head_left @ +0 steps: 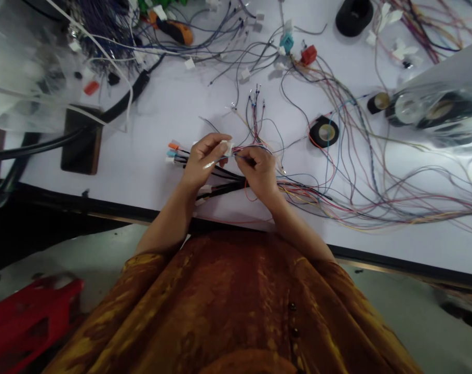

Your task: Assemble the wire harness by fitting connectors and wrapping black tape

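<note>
The left hand pinches a small white connector above the white table; the right hand pinches thin wires at it. Light, rigid housing suits gripping by its sides; the limp wires are best held close to their ends

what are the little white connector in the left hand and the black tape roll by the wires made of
Small white connector block, pinched in the left hand: probably moulded plastic, opaque with a dull sheen. Black tape roll: glossy dark outer winding, likely vinyl tape, around a tan core that looks like cardboard.

Wiring workshop: loose wires, connectors, tape rolls.
</note>
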A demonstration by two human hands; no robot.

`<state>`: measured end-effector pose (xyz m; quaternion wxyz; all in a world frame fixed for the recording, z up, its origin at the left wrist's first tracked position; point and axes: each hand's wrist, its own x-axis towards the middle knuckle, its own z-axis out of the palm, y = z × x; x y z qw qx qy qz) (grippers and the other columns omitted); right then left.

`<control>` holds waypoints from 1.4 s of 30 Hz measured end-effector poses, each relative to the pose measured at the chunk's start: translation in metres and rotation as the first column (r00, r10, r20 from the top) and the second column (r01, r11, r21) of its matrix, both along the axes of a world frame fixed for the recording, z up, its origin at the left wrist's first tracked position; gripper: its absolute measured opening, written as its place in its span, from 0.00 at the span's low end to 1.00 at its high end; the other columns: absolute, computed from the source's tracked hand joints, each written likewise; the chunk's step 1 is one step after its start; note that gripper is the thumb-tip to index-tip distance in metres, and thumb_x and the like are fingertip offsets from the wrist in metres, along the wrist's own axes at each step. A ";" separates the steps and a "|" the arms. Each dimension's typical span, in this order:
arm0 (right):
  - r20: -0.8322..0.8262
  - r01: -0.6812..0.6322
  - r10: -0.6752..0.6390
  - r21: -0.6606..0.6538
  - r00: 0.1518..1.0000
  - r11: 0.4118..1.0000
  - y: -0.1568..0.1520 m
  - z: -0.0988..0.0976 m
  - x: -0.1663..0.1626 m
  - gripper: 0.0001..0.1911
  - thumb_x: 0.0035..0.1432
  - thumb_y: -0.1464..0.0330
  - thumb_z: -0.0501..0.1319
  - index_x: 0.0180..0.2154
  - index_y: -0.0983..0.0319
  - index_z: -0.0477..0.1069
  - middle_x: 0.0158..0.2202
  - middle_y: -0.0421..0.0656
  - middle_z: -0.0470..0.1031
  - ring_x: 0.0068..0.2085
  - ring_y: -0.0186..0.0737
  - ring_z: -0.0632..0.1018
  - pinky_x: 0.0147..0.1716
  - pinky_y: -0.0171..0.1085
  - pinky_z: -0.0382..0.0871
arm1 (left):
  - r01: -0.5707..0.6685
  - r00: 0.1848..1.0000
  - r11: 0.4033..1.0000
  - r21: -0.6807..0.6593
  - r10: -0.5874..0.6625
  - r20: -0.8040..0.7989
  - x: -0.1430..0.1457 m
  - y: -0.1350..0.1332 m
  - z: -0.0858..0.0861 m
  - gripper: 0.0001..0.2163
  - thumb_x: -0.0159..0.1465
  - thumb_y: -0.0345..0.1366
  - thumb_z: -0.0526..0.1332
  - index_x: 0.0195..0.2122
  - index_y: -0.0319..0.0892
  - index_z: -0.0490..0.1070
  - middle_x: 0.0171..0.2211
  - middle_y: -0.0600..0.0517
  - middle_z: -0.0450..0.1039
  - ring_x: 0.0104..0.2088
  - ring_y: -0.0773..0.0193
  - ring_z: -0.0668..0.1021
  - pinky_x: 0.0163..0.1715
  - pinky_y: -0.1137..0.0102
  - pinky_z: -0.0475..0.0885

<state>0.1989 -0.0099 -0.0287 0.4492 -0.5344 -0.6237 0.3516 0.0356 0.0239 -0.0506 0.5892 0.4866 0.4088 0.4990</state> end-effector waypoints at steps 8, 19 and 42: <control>-0.070 0.010 -0.016 -0.083 0.997 0.997 0.000 -0.004 -0.001 0.09 0.59 0.68 0.61 0.26 0.61 0.67 0.23 0.36 0.64 0.27 0.31 0.64 0.31 0.34 0.59 | 0.001 1.000 1.000 0.018 -0.001 0.029 0.002 0.000 -0.005 0.11 0.59 0.42 0.73 0.40 0.44 0.80 0.32 0.51 0.77 0.25 0.71 0.74 0.25 0.75 0.71; -0.015 0.000 0.000 -0.018 1.000 1.000 -0.002 -0.007 -0.002 0.11 0.66 0.65 0.58 0.29 0.60 0.65 0.26 0.37 0.66 0.29 0.32 0.66 0.34 0.35 0.60 | -0.006 1.000 1.000 0.027 0.006 -0.031 0.003 -0.002 -0.002 0.13 0.59 0.47 0.72 0.39 0.45 0.78 0.31 0.53 0.75 0.26 0.70 0.75 0.26 0.75 0.72; -0.032 -0.358 0.358 0.010 0.933 0.934 0.002 0.041 -0.012 0.13 0.70 0.61 0.52 0.37 0.60 0.69 0.36 0.43 0.72 0.41 0.38 0.74 0.47 0.39 0.69 | -0.036 0.952 0.996 -0.080 0.058 0.301 -0.012 0.007 -0.002 0.08 0.64 0.44 0.69 0.40 0.48 0.76 0.39 0.52 0.78 0.33 0.67 0.77 0.35 0.70 0.74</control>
